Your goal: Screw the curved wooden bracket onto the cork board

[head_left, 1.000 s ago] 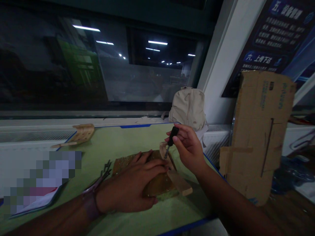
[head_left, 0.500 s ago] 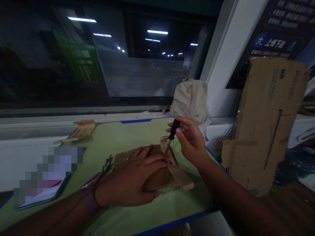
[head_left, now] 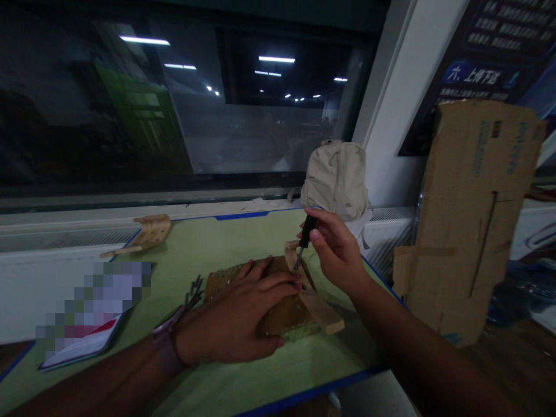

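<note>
My left hand [head_left: 230, 318] lies flat over a dark brown wooden board [head_left: 282, 318], pressing it to the mat and hiding much of it. My right hand [head_left: 335, 250] pinches a black-handled screwdriver [head_left: 306, 233] upright between thumb and fingers. Its thin metal shaft runs down to a pale wooden piece [head_left: 292, 252] standing at the board's far edge, and the tip appears to touch it. A light wooden strip [head_left: 320, 311] angles out past the near side of the board, close to my left fingertips.
A green mat [head_left: 243, 243] edged in blue tape covers the table. On it lie a carved wooden part [head_left: 152, 231], a blurred notebook [head_left: 82, 344] and a small dark bundle [head_left: 193, 292]. A beige backpack [head_left: 336, 180] and upright cardboard [head_left: 471, 220] stand beyond my right hand.
The whole view has shifted slightly as my head moved. Both hands stay in nearly the same place, with the screwdriver tip still at the pale wood.
</note>
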Motion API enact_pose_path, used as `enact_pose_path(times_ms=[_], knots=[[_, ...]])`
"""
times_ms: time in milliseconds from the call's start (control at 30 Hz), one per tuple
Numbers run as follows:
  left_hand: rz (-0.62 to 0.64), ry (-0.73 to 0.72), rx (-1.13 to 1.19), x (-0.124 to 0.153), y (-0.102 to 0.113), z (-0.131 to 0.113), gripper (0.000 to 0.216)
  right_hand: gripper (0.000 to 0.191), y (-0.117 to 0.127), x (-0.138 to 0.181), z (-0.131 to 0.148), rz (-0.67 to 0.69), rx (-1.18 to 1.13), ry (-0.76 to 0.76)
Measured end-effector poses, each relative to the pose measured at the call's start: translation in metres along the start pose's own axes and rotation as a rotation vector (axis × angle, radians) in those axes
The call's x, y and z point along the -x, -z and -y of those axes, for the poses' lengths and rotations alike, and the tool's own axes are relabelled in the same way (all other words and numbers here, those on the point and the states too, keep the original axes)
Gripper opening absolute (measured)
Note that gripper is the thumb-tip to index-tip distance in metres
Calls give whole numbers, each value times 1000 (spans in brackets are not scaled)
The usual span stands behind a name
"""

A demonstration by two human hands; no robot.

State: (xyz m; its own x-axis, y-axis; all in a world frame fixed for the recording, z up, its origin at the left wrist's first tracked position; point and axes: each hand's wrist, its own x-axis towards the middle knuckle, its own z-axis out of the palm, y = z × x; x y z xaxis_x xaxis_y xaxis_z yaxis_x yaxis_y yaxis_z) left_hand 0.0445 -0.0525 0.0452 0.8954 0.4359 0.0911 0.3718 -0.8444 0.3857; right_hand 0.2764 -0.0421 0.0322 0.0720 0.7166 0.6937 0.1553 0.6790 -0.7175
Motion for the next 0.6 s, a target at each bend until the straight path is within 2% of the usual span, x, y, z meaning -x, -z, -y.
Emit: enact_pose_path(times_ms=[133,300,600], knots=[[10,4,-12,-1,0,-1,75,31,-1,-2,2,28,-79,-13],[5,-4,-23,-2,0,-1,76,29,-1,-2,-3,49,-49,35],[10,3,-50,-2,-2,1,81,31,-1,-2,-4,-8,36,69]])
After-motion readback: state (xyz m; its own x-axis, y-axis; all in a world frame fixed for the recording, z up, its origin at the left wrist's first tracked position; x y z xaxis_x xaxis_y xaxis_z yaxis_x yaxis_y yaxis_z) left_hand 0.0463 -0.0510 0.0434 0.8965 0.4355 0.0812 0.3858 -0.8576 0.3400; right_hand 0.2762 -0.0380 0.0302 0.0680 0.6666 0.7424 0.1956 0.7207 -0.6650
